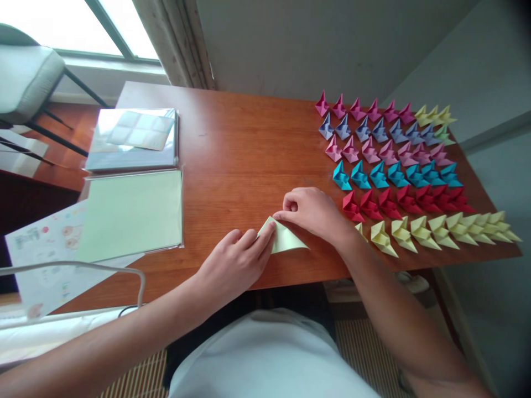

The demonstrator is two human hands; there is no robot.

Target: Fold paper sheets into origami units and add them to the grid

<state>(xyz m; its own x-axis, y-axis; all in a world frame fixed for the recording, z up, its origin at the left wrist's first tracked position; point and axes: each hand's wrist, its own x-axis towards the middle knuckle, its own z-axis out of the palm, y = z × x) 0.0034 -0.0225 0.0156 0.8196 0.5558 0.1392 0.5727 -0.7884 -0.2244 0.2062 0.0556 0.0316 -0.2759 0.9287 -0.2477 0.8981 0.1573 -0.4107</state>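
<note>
A small pale yellow-green sheet of origami paper (286,239) lies partly folded near the front edge of the table, its right corner lifted a little. My left hand (240,255) holds the sheet's left side down, its fingertips pressing near the top corner. At that same corner is my right hand (309,213), with thumb and index finger pinched at the paper's upper edge and the other fingers curled in. The left hand covers part of the sheet.
Rows of folded paper figures stand on the right: magenta (357,109), purple (379,130), pink (388,151), teal (378,174), red (389,203) and yellow (421,229). At left lie a pack of light green paper (133,215), another pack (133,157) and a printed sheet (50,237).
</note>
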